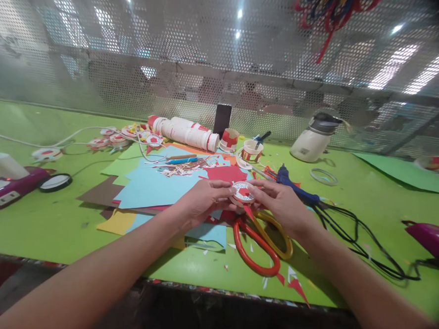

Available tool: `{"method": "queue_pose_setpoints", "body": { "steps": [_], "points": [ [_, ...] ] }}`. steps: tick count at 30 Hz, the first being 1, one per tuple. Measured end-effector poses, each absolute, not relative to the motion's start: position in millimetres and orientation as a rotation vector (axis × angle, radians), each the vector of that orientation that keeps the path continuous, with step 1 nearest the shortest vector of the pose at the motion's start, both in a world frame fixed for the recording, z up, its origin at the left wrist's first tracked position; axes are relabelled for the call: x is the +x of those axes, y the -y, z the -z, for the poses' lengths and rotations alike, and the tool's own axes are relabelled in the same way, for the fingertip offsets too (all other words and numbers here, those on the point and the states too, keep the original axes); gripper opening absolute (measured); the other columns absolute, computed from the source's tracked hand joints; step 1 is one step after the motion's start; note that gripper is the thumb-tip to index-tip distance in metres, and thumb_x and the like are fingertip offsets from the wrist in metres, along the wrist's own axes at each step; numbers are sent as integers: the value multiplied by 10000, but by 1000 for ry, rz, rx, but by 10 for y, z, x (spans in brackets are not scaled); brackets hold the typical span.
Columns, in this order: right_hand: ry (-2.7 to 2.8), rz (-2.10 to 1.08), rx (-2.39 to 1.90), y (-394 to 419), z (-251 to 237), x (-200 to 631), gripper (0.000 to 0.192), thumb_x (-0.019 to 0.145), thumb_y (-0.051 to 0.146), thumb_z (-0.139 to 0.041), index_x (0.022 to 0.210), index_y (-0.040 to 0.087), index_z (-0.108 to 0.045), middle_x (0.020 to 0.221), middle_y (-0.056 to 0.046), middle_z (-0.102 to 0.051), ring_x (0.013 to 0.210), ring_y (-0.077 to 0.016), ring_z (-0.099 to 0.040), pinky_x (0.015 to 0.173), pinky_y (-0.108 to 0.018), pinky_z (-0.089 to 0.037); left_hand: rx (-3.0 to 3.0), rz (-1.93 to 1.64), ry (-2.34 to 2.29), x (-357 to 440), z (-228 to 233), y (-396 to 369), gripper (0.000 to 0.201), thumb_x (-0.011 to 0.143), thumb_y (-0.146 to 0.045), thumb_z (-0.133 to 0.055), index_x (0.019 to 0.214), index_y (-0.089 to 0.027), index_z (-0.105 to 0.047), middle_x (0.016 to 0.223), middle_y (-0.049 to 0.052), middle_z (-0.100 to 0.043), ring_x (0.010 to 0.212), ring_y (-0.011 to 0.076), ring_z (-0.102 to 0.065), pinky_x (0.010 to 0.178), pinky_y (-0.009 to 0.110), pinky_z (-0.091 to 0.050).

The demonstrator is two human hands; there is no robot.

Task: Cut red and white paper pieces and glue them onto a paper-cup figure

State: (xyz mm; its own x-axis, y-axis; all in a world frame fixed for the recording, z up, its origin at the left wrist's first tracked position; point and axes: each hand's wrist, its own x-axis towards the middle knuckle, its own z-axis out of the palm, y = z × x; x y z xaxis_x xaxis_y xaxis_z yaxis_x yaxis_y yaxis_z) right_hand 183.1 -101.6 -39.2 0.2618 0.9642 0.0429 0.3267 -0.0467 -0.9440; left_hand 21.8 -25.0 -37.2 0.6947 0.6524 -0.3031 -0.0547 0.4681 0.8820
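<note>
Between my two hands is a small round paper disc point(242, 193), white with a red pattern and a pale rim. My left hand point(207, 201) pinches its left side, and my right hand point(277, 203) grips its right edge with thumb and fingers. A red paper point hangs below the disc. Just under it lie large scissors point(260, 254) with one red and one yellow handle, their blades hidden. Behind the hands is red paper point(225, 173) on a stack of light blue sheets point(157, 185).
A blue glue gun point(297, 187) with a black cable lies at right. Behind are paper cups point(251, 152), a long cup stack point(188, 134), a phone point(222, 119) and a white jug point(311, 141). Finished-looking discs point(117, 141) and a purple power strip point(10, 187) are at left.
</note>
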Motion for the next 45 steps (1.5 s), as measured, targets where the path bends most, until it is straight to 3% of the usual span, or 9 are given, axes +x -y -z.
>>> {"method": "queue_pose_setpoints", "body": {
  "steps": [9,13,18,25,30,34,45],
  "points": [
    [1192,-841,-1591,1009,416,1828,419,736,442,-631,1021,137,-661,727,-40,-688,591,-126,-585,596,-280,-502,1031,-537,-533,248,549,168,65,683,-116,-671,733,-82,-648,728,73,-658,632,140,-642,708,290,-505],
    [1230,-772,-1615,1022,393,1806,395,758,432,-613,1018,138,-663,766,-50,-701,619,-143,-611,611,-294,-512,1060,-535,-566,233,516,194,40,691,-137,-652,715,-118,-626,692,42,-641,639,133,-635,665,285,-513],
    [1316,-682,-1562,1049,395,1778,357,791,406,-590,1043,159,-648,845,-60,-708,693,-172,-646,665,-330,-524,1091,-488,-646,222,396,255,151,691,-179,-646,840,-159,-627,744,41,-642,610,126,-599,521,266,-498],
    [1358,-584,-1512,1062,454,1792,431,808,403,-576,1178,183,-551,740,-20,-646,640,-157,-618,632,-325,-499,1129,-485,-653,222,334,298,257,705,-231,-640,953,-171,-610,933,93,-643,739,190,-630,494,269,-499],
    [1281,-646,-1435,1053,439,1783,572,790,378,-604,1286,161,-418,707,0,-608,625,-143,-595,611,-303,-496,1139,-515,-642,230,329,295,258,724,-221,-632,972,-155,-604,967,102,-649,712,169,-635,481,230,-477],
    [1253,-699,-1413,1055,438,1789,566,790,369,-605,1280,156,-419,729,-5,-614,625,-139,-598,623,-305,-504,1157,-581,-623,233,312,302,206,709,-177,-649,906,-121,-627,863,71,-660,664,117,-622,567,214,-489],
    [1219,-744,-1521,1056,397,1777,473,799,399,-591,1194,155,-504,743,-21,-635,638,-153,-602,624,-319,-480,1184,-499,-699,200,317,292,261,712,-218,-641,970,-181,-619,827,42,-656,635,118,-603,439,184,-432]
  ]
}}
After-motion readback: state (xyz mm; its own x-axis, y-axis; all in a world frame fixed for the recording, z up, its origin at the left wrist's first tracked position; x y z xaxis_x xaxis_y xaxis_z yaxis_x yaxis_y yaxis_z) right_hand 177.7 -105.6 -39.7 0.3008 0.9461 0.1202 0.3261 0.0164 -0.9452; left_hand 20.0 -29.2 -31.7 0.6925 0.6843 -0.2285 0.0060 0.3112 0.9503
